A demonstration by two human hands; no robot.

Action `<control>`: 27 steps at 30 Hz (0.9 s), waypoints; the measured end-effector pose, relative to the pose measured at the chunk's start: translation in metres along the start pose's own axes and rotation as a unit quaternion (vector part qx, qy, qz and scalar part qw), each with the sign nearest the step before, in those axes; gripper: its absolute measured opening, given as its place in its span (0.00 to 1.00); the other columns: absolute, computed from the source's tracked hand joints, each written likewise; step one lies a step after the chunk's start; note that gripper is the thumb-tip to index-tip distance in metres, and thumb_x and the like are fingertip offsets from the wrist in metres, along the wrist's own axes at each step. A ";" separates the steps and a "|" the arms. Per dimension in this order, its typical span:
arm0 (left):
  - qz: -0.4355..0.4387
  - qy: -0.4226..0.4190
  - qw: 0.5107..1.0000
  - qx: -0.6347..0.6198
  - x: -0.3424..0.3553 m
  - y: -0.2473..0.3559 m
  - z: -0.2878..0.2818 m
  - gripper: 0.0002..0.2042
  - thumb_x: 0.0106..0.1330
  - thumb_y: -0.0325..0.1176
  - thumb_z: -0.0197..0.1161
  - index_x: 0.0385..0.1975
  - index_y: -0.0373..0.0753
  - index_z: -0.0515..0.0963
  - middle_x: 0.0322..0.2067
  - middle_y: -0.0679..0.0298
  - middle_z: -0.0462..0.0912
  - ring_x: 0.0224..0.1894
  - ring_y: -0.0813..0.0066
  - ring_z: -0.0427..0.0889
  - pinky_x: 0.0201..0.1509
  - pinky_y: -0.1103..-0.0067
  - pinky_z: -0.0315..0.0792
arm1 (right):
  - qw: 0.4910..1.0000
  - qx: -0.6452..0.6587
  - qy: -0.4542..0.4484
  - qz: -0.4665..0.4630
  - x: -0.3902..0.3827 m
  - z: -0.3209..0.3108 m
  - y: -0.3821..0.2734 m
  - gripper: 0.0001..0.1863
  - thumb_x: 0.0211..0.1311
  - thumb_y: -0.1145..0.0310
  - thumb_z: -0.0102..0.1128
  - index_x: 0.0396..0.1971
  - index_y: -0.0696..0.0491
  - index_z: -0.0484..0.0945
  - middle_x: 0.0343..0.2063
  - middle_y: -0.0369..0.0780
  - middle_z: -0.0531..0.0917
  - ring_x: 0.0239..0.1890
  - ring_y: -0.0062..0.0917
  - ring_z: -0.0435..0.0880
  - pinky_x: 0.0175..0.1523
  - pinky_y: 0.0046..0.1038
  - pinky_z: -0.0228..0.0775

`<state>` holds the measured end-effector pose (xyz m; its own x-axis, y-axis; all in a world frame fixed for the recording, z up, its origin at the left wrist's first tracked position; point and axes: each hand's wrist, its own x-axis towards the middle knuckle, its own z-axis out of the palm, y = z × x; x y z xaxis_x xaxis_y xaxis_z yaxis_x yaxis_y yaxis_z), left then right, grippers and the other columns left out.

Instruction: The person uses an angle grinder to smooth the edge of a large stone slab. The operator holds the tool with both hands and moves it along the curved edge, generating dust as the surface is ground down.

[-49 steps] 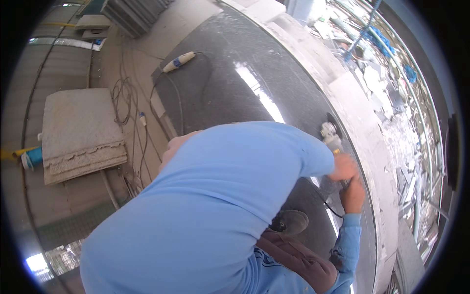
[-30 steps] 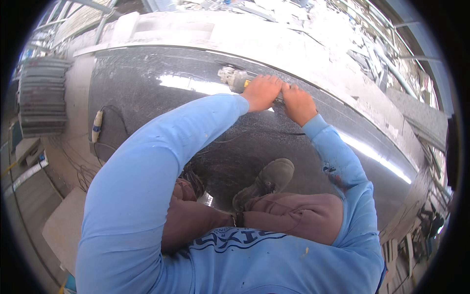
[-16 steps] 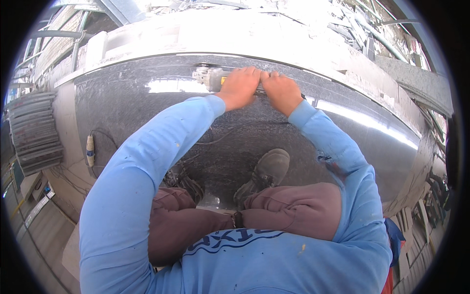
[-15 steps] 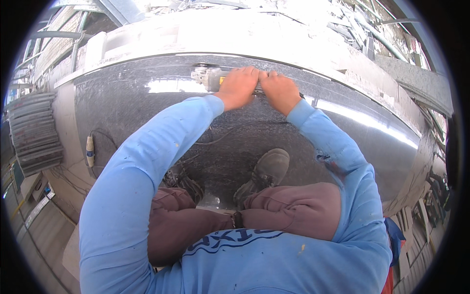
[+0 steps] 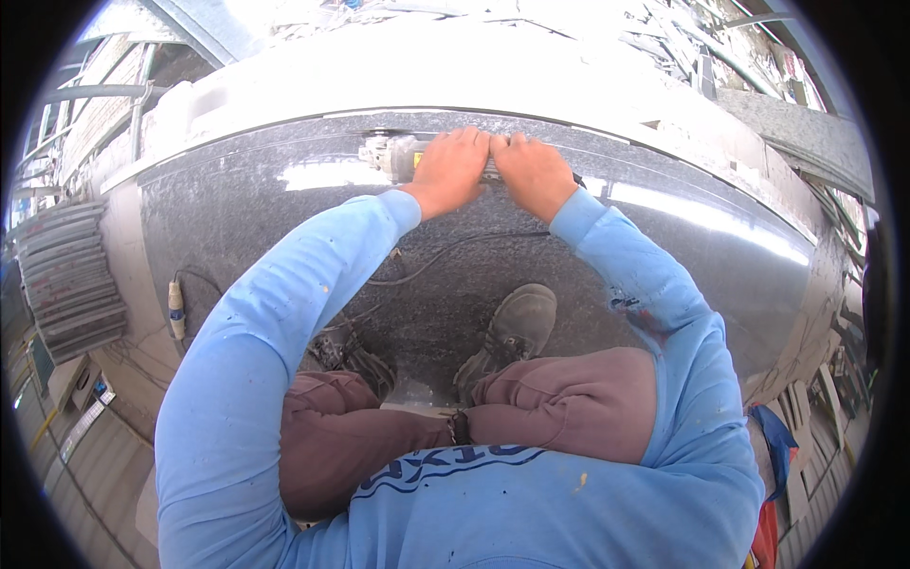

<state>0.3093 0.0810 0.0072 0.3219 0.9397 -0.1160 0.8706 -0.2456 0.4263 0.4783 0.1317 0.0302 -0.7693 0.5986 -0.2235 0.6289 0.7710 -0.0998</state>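
Both my hands are wrapped round an angle grinder lying sideways near the far edge of a dark, shiny stone slab. My left hand closes over the body just behind the grey metal head. Beside it, my right hand grips the rear end, where the cord comes out. The grinder's thin disc is on the far side of the head, at a pale straight line running along the slab. Whether the disc touches the stone I cannot tell. My fingers hide most of the grinder's body.
A power cable loops across the slab towards a plug connector at the left. My boots rest on the slab. A stack of grey strips stands at the left edge. Metal beams and rubble lie beyond the slab.
The grinder and both hands have shifted slightly left along the slab's far edge. My grip on it is the same, and my feet have stayed in place.
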 end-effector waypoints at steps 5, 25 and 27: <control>-0.004 0.001 1.000 -0.005 0.002 0.007 -0.002 0.27 0.48 0.34 0.79 0.46 0.36 0.73 0.45 0.58 0.78 0.53 0.58 0.79 0.56 0.65 0.73 | 1.000 -0.021 0.004 0.009 -0.006 -0.010 -0.001 0.14 0.58 0.76 0.63 0.43 0.61 0.75 0.35 0.49 0.85 0.38 0.39 0.89 0.37 0.33 0.85; 0.011 0.012 1.000 -0.013 0.003 0.003 0.001 0.27 0.49 0.33 0.78 0.47 0.36 0.72 0.44 0.57 0.77 0.52 0.59 0.78 0.55 0.65 0.73 | 1.000 -0.012 0.012 0.000 -0.006 -0.004 0.003 0.16 0.55 0.78 0.65 0.44 0.60 0.74 0.36 0.48 0.84 0.38 0.38 0.88 0.38 0.33 0.84; 0.011 0.012 1.000 -0.011 0.005 0.008 0.002 0.27 0.48 0.33 0.78 0.47 0.36 0.72 0.44 0.57 0.77 0.52 0.59 0.79 0.54 0.66 0.73 | 1.000 -0.019 0.018 0.003 -0.010 -0.006 0.007 0.15 0.55 0.78 0.64 0.43 0.60 0.74 0.35 0.47 0.84 0.38 0.38 0.88 0.38 0.33 0.84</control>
<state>0.3190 0.0833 0.0085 0.3320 0.9395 -0.0846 0.8545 -0.2615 0.4489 0.4896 0.1324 0.0371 -0.7698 0.6095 -0.1897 0.6288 0.7751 -0.0612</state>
